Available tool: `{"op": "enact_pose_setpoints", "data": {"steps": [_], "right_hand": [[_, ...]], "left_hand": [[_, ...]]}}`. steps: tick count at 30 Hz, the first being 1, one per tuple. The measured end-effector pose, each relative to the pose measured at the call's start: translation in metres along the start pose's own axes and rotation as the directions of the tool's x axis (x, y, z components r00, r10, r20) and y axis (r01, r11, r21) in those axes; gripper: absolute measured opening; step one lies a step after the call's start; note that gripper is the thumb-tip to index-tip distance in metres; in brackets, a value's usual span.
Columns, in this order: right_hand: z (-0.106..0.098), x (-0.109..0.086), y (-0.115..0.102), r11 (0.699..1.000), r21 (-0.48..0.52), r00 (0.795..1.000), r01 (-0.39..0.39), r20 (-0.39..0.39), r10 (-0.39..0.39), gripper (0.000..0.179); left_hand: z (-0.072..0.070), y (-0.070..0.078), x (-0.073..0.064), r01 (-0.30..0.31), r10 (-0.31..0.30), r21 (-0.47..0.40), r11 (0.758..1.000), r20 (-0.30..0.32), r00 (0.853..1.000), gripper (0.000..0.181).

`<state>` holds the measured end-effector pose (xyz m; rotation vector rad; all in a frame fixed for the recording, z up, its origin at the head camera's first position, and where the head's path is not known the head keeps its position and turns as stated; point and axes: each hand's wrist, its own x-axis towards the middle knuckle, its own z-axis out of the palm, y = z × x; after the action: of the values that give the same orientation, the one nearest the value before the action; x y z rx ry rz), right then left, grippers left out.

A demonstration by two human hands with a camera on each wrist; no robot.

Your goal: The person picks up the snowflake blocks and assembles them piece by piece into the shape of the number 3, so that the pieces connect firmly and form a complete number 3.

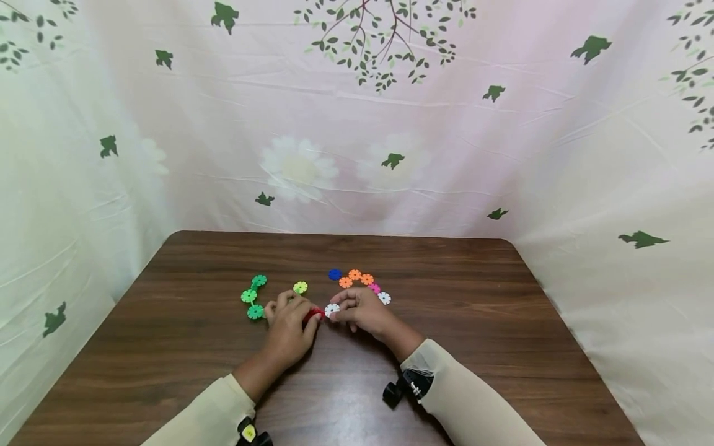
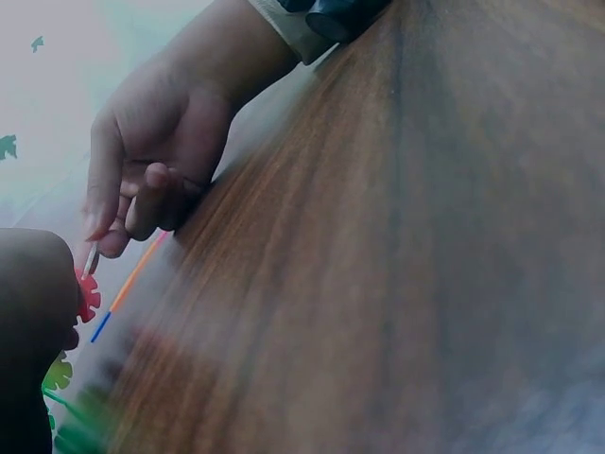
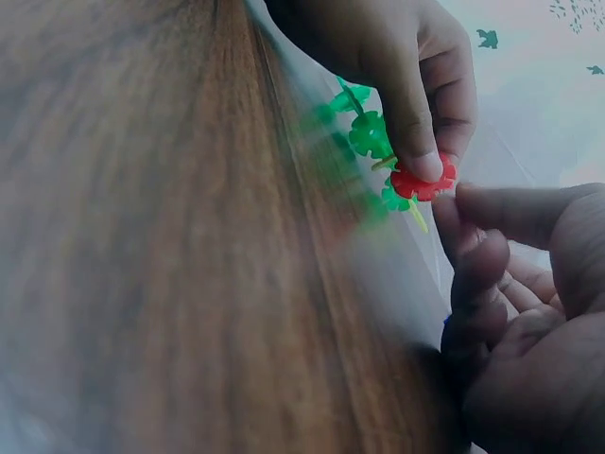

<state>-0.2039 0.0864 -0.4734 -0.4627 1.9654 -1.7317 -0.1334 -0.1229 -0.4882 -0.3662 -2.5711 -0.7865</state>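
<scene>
Just below frame centre, left hand (image 1: 290, 325) and right hand (image 1: 364, 311) close together

Left pinches a red notched plastic disc (image 1: 314, 313); right pinches a white notched plastic disc (image 1: 331, 310).

Both forearms are extended forward from the lower edge of the head view, the left forearm (image 1: 203, 410) slanted up to the right and the right forearm (image 1: 474, 396) up to the left. The left hand (image 1: 290, 322) is held palm down, its thumb and bent fingers set in a pinch. The right hand (image 1: 365, 310) is held just beside it, palm turned leftward, thumb and forefinger pinched, the other fingers curled.
</scene>
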Motion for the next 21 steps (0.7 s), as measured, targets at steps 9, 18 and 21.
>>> {"op": "enact_pose_setpoints", "data": {"steps": [9, 18, 21], "right_hand": [[0.0004, -0.0018, -0.0006, 1.000, 0.004, 0.999, 0.009, 0.043, -0.010, 0.031], [0.0049, -0.0038, -0.0021, 0.998, 0.059, 0.999, -0.028, 0.025, 0.026, 0.028], [0.0075, -0.0039, -0.0012, 0.997, 0.067, 0.999, -0.040, 0.008, 0.040, 0.027]], "left_hand": [[0.0007, 0.0000, -0.0005, -0.038, 0.038, -0.022, 0.999, -0.030, 0.999, 0.007], [0.0010, 0.0018, 0.0003, -0.078, 0.078, -0.083, 0.994, -0.007, 0.997, 0.009], [0.0017, 0.0016, -0.0003, -0.097, 0.096, -0.075, 0.992, -0.014, 0.995, 0.009]]}}
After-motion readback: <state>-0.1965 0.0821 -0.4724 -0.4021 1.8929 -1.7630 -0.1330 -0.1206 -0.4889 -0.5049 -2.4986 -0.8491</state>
